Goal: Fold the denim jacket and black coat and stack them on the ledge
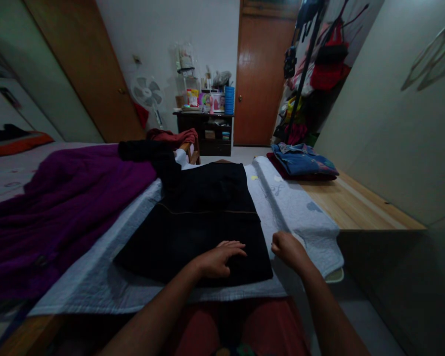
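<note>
Right now, from where I stand, the black garment (207, 237) lies spread across the middle of the frame, on top of a pale quilted cover (304, 212), with a thin brown line running across it. The left hand (222, 258) is laid palm down on its lower part, fingers a little spread and gripping nothing I can see. The right hand (288, 248) is clenched into a fist over the cover, just beside the garment's right edge; I can't tell whether anything is tucked inside it.

A purple blanket (77, 198) sprawls in folds over the left side, and a smaller black cloth (152, 155) overlaps its upper right end. Right of centre, a folded denim top (304, 160) sits on a dark red cloth (278, 168), partly over the light wooden board (367, 205).

Towards the upper left, a white fan (147, 91) stands near a dark cabinet (203, 133) loaded with small items. A brown door (259, 74) is at top centre, slightly right, and red and black bags (330, 54) hang in the upper right.
</note>
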`<state>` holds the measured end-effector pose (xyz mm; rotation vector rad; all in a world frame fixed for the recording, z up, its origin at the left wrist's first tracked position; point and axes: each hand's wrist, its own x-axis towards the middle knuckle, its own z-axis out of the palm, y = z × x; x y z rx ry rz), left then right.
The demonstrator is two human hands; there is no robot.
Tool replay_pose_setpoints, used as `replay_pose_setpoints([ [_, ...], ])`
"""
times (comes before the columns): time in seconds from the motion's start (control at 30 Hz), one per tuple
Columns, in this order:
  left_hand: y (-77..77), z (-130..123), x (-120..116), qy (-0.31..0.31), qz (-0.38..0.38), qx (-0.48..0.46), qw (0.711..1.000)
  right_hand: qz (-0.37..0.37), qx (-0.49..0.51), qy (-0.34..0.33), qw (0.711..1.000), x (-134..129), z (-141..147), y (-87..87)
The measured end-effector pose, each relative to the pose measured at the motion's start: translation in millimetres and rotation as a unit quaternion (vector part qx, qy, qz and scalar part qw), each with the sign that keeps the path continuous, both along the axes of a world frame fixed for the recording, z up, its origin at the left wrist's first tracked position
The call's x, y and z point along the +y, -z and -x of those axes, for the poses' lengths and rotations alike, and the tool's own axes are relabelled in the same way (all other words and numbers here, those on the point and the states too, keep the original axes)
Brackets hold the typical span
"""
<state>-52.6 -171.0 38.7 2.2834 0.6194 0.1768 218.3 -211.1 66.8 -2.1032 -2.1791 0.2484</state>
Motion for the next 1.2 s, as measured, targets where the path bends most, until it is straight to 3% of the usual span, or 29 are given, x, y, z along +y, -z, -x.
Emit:
replay_pose_setpoints([
  [0.17,-1.2,2.0,-0.2,0.005,-0.003,-0.011,1.000,-0.014,-0.061,0.010,0.998,-12.9,-10.5,-1.5],
  [0.3,-5.8,-3.1,-9.1,-0.013,-0.062,0.021,0.998,-0.011,-0.079,0.008,0.997,-8.0,-0.2,-2.6],
  [0.43,-11.9,-7.0,-17.8,-0.046,-0.139,0.054,0.988,-0.095,-0.012,-0.026,0.995,-0.9,27.3,14.4],
  [0.53,-14.4,-6.7,-19.3,-0.045,-0.151,0.054,0.986,-0.127,0.069,-0.052,0.988,-4.0,48.0,35.6],
  [0.73,-14.3,-2.7,-16.6,-0.026,-0.115,0.013,0.993,-0.096,0.062,-0.077,0.991,-16.3,61.1,60.6],
  [0.97,-24.4,8.6,1.0,-0.034,0.038,-0.026,0.998,-0.054,0.055,-0.077,0.994,-12.9,58.0,49.6],
  [1.03,-27.8,11.6,13.8,-0.084,0.078,-0.057,0.992,-0.042,0.066,-0.083,0.993,-8.3,55.6,38.8],
  [1.1,-27.6,15.2,32.1,-0.178,0.061,-0.107,0.976,-0.026,0.088,-0.094,0.991,0.1,52.3,24.4],
  [1.2,-18.3,22.5,69.3,-0.368,-0.034,-0.186,0.911,-0.017,0.132,-0.092,0.987,22.1,48.4,2.8],
])
